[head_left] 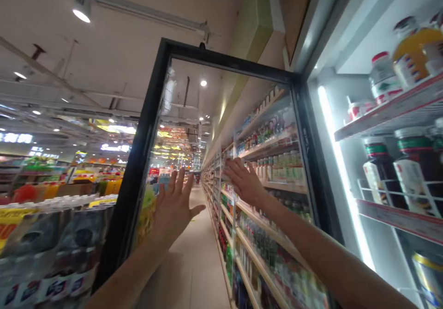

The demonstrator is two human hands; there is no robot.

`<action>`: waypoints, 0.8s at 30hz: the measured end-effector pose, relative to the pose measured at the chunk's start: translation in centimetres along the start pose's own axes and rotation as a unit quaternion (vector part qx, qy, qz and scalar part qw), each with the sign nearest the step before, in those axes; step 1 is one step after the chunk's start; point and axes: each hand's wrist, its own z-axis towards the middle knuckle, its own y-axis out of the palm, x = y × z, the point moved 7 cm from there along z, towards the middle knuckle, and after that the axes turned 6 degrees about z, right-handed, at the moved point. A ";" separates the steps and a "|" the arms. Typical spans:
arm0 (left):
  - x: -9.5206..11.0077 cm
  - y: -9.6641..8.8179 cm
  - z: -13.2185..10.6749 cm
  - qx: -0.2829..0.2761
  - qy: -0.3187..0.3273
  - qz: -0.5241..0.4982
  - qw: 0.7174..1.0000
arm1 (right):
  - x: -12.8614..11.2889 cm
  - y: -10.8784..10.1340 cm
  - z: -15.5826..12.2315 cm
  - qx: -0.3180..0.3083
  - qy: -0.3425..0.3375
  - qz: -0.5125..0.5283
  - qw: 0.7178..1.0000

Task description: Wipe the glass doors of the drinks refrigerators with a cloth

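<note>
the upper wire shelf with a pale, red-edged front strip (pixel 380 114) carries small red-and-white containers (pixel 353 110), a clear plastic bottle with a red cap (pixel 385 80) and a big rounded orange bottle (pixel 415 52) — the lower red-edged shelf (pixel 398 219) holds dark bottles with white caps and green neck bands (pixel 415 168).

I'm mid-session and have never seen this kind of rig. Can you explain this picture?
No machine here: the left hand and right hand belong to one person, wearing the camera on their head, looking forward. Both hands are open, with nothing visibly held, raised by a black-framed glass door; whether they touch the glass isn't clear. In the glass you see an aisle floor and stocked shelves. On the right, a lit cooler holds bottles; on the left stand packed bottles.
</note>
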 end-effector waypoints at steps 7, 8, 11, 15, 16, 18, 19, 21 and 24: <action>-3.6 -1.0 2.4 -0.015 -0.021 0.008 1.000 | 9.2 -4.6 1.2 0.141 0.421 0.012 0.896; -3.9 -1.1 2.6 -0.016 -0.029 0.010 0.999 | 8.1 -4.2 2.6 0.123 0.381 0.021 0.916; -4.0 -1.1 2.8 -0.018 -0.025 0.008 0.999 | 1.0 -1.7 6.5 0.027 0.100 0.038 0.994; -4.0 -1.3 2.6 -0.008 -0.004 -0.001 1.000 | -1.5 -0.9 7.0 0.010 -0.004 0.028 1.000; -4.0 -1.3 2.5 -0.005 -0.001 -0.004 1.000 | 0.3 -1.5 7.0 0.048 0.079 0.023 0.995; -4.2 -1.4 2.5 0.004 -0.002 -0.011 1.000 | 3.2 -2.7 6.5 0.131 0.253 0.019 0.958; -4.3 -1.5 2.4 0.009 -0.007 -0.015 1.000 | 3.5 -2.8 6.5 0.150 0.292 0.022 0.944; -4.3 -1.4 2.4 0.018 -0.007 -0.022 1.000 | 1.0 -1.9 7.6 0.128 0.227 0.030 0.965; -4.2 -1.1 2.1 0.025 0.003 -0.024 0.999 | -6.2 0.6 8.8 0.018 -0.060 0.037 0.997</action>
